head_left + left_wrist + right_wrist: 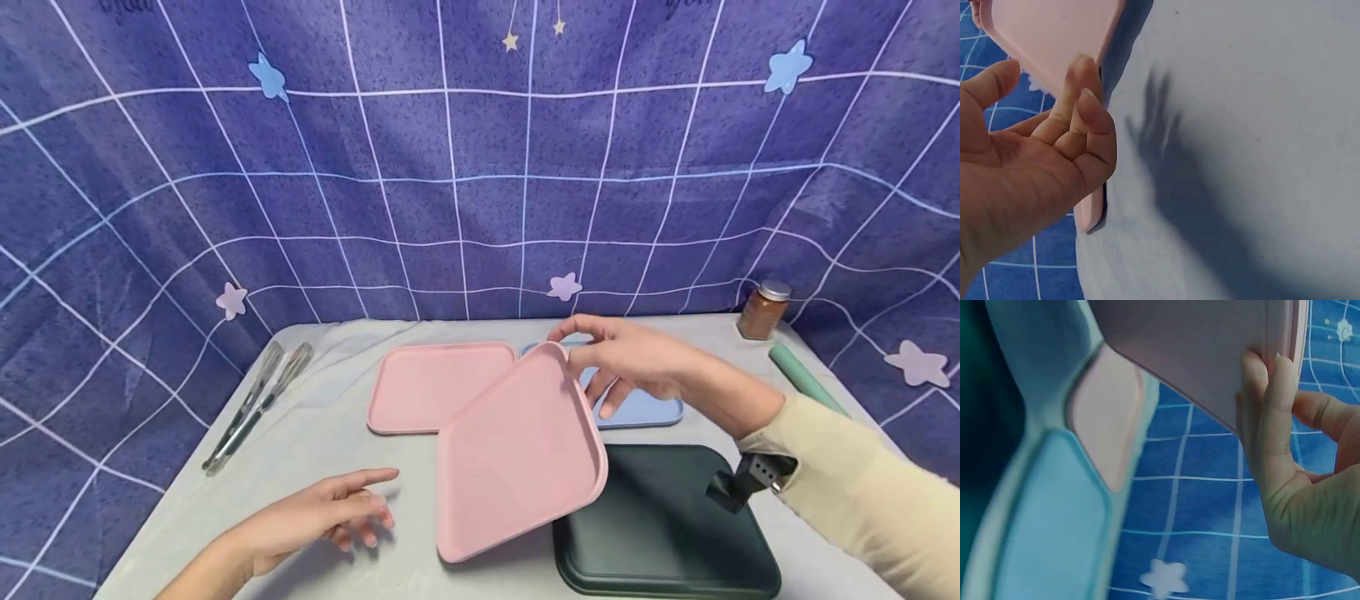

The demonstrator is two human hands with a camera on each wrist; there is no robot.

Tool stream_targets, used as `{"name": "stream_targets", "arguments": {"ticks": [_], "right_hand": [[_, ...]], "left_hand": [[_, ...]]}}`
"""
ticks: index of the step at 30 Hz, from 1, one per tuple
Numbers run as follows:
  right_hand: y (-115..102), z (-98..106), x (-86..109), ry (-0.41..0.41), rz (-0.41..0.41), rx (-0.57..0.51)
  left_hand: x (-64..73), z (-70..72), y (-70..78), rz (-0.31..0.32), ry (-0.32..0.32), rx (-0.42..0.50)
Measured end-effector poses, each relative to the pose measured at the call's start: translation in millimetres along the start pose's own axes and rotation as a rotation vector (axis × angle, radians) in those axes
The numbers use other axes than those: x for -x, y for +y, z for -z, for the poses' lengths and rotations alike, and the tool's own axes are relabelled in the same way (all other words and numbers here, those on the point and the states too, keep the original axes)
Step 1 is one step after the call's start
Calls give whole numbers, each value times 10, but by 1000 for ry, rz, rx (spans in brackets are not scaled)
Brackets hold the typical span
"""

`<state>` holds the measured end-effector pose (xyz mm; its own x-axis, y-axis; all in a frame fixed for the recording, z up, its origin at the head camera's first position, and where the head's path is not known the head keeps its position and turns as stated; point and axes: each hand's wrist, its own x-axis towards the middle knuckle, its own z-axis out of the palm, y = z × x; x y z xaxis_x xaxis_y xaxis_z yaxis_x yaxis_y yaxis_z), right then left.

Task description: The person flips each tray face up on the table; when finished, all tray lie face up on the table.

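Note:
My right hand (630, 360) pinches the far right corner of a pink tray (517, 458) and holds it tilted above the table. In the right wrist view, thumb and fingers clamp the rim of this pink tray (1191, 356). To the left of it hovers my left hand (318, 517), fingers loosely bent and holding nothing. A second pink tray (431, 383) lies flat behind the raised one. Beside that is a blue tray (637, 408), partly hidden by my right hand. Nearer me, a dark green tray (667, 517) lies partly under the raised tray.
Metal tongs (258, 408) lie along the left edge of the white-covered table (330, 433). A small jar (765, 310) with a metal lid stands at the back right, near a green cylinder (806, 379). A blue-purple gridded curtain (480, 208) hangs behind.

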<state>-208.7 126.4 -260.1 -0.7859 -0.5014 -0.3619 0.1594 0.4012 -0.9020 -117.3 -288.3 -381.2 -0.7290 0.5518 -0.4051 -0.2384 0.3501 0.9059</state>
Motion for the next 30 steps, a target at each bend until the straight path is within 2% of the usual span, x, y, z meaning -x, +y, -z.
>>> {"name": "stream_targets", "arguments": {"ticks": [4, 10, 15, 21, 26, 30], "right_hand": [[242, -52, -58, 4, 21, -133], [490, -91, -129, -11, 53, -246], [649, -118, -162, -18, 108, -279], [811, -175, -202, -53, 135, -359], [881, -222, -227, -82, 151, -380], [913, -244, -233, -67, 161, -383]], "left_hand": [[-69, -52, -39, -32, 25, -30], [-180, -69, -120, -133, 108, -98], [-201, -48, -216, -152, 90, -11], [-169, -62, -313, -122, 40, 52], [-166, -79, -355, -96, 66, 67], [-147, -36, -374, -126, 65, 147]]}}
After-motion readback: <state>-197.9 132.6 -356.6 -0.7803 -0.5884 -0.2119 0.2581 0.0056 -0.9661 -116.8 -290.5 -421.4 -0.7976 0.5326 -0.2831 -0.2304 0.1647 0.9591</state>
